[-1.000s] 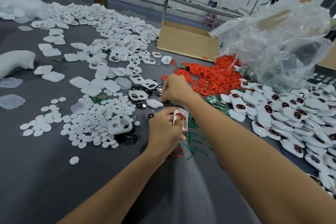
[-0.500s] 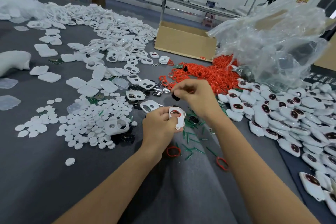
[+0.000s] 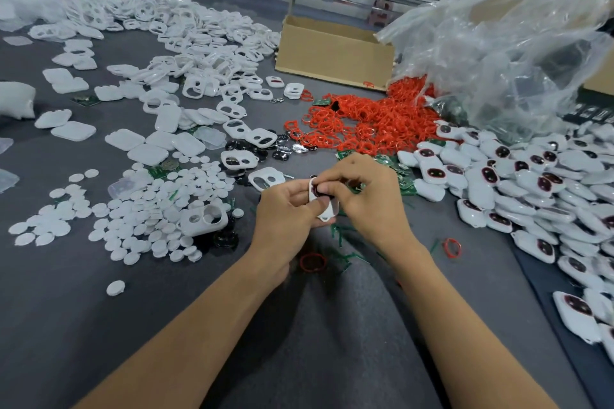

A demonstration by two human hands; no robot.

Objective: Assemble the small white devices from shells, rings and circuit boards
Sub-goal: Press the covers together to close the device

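Note:
My left hand (image 3: 287,209) grips a white shell (image 3: 324,206) with two round openings, held upright above the grey table. My right hand (image 3: 363,191) meets it from the right, its fingertips pinching a small dark round part (image 3: 319,190) into the shell's upper opening. A heap of red rings (image 3: 368,123) lies behind my hands. Empty white shells (image 3: 199,53) spread over the far left. Green circuit boards (image 3: 403,181) lie just right of my right hand. Finished white devices (image 3: 518,183) pile up on the right.
White round discs (image 3: 146,209) cover the table left of my hands, with small black parts (image 3: 226,237) beside them. Two loose red rings (image 3: 312,262) (image 3: 452,247) lie near my wrists. A cardboard box (image 3: 332,50) and a crumpled clear plastic bag (image 3: 505,43) stand behind.
My right hand came back from the parts near the ring heap with a small dark part and closed in on the shell. My left hand kept hold of the shell.

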